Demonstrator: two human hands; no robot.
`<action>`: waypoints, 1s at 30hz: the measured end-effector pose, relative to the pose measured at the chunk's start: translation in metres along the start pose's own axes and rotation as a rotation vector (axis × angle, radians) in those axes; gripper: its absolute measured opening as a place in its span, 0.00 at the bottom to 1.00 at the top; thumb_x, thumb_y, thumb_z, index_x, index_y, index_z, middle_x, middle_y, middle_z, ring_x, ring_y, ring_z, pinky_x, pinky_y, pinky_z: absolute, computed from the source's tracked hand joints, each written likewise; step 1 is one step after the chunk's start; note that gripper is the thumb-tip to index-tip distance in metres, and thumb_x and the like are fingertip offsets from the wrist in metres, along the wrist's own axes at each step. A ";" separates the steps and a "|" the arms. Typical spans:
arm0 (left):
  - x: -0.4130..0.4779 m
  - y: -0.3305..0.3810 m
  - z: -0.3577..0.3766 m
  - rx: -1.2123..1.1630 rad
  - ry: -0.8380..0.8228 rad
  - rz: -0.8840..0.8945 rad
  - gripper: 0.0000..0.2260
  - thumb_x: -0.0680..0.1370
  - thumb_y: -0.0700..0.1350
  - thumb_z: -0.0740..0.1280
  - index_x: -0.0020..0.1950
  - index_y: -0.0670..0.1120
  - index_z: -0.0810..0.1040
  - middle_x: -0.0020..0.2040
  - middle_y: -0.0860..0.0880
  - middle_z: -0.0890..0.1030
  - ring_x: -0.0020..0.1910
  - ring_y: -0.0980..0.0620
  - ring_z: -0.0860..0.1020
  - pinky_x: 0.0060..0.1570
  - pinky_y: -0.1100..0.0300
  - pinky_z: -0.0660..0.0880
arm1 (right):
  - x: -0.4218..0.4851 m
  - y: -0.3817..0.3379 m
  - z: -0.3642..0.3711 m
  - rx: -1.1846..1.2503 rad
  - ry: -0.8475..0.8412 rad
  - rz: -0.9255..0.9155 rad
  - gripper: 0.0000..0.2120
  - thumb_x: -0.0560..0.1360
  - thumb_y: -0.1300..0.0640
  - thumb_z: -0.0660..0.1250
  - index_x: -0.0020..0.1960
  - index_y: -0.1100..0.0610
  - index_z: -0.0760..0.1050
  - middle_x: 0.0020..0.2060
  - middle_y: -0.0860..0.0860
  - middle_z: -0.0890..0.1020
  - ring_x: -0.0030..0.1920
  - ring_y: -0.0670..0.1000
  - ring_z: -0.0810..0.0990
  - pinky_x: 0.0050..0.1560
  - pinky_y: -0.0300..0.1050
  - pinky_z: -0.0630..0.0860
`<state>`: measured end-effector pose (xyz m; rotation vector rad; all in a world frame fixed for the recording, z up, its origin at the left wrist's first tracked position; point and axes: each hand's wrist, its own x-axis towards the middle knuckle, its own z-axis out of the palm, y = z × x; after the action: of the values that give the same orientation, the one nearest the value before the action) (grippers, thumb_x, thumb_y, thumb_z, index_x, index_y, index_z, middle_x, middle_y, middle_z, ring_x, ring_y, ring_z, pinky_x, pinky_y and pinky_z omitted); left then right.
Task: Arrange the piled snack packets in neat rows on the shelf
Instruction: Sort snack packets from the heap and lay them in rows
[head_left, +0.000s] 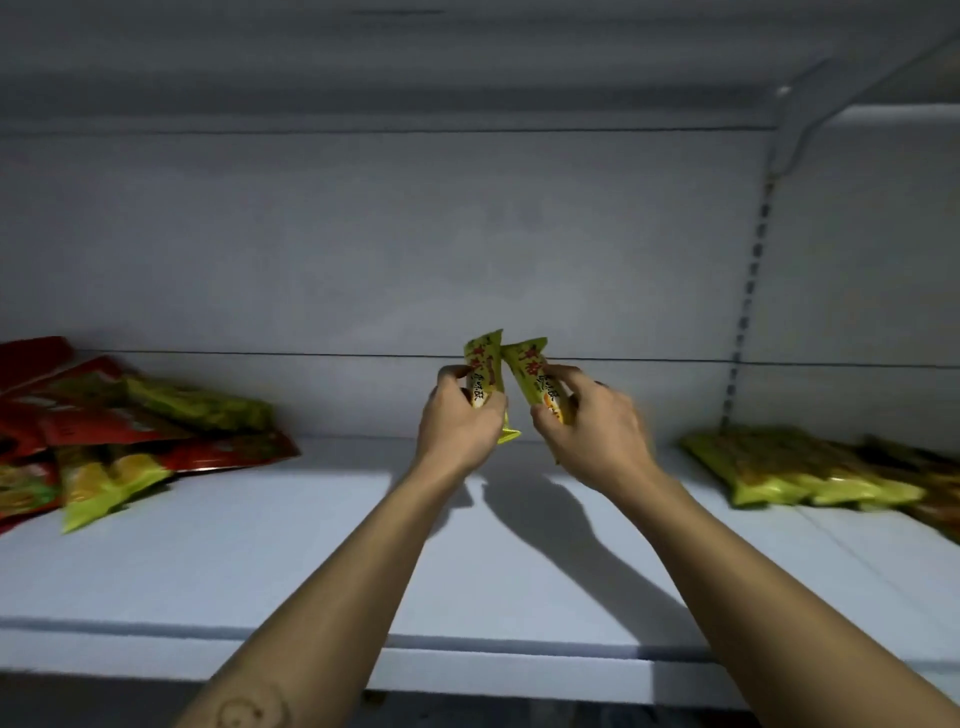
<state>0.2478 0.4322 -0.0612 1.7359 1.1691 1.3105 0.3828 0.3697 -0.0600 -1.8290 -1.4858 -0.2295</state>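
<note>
Above the middle of the white shelf (311, 561), each of my hands holds one small yellow-green snack packet upright. My left hand (460, 421) grips the left packet (483, 364). In my right hand (592, 421) is the right packet (527, 364). The two packets' tops nearly touch. At the far left lies a loose pile of red and yellow-green packets (130, 436). A flat row of yellow-green packets (795, 467) lies at the right.
The shelf's back wall (363, 260) is close behind my hands. A slotted upright with a bracket (753, 270) stands at the right, under the upper shelf (415, 67). The shelf's front edge (156, 639) runs across the lower frame.
</note>
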 end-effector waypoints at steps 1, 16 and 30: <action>-0.005 0.005 0.025 0.002 -0.057 0.007 0.20 0.77 0.51 0.68 0.67 0.50 0.70 0.50 0.50 0.79 0.49 0.46 0.81 0.52 0.48 0.79 | -0.005 0.022 -0.012 -0.034 0.017 0.033 0.25 0.77 0.43 0.63 0.73 0.42 0.67 0.57 0.51 0.82 0.57 0.57 0.79 0.55 0.49 0.75; -0.100 0.076 0.248 -0.138 -0.763 0.057 0.38 0.62 0.54 0.80 0.70 0.54 0.70 0.53 0.49 0.83 0.46 0.47 0.84 0.46 0.49 0.83 | -0.089 0.223 -0.170 -0.347 0.080 0.388 0.23 0.78 0.46 0.64 0.72 0.44 0.68 0.60 0.53 0.81 0.62 0.58 0.77 0.55 0.50 0.73; -0.120 0.074 0.263 0.326 -0.906 0.299 0.39 0.72 0.71 0.63 0.75 0.50 0.65 0.65 0.46 0.77 0.62 0.47 0.76 0.52 0.58 0.71 | -0.123 0.247 -0.181 -0.436 -0.170 0.369 0.19 0.82 0.44 0.56 0.70 0.45 0.73 0.69 0.49 0.76 0.67 0.55 0.74 0.62 0.50 0.72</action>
<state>0.5080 0.2961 -0.1139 2.4176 0.6124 0.3389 0.6234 0.1488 -0.1108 -2.4888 -1.2407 -0.2324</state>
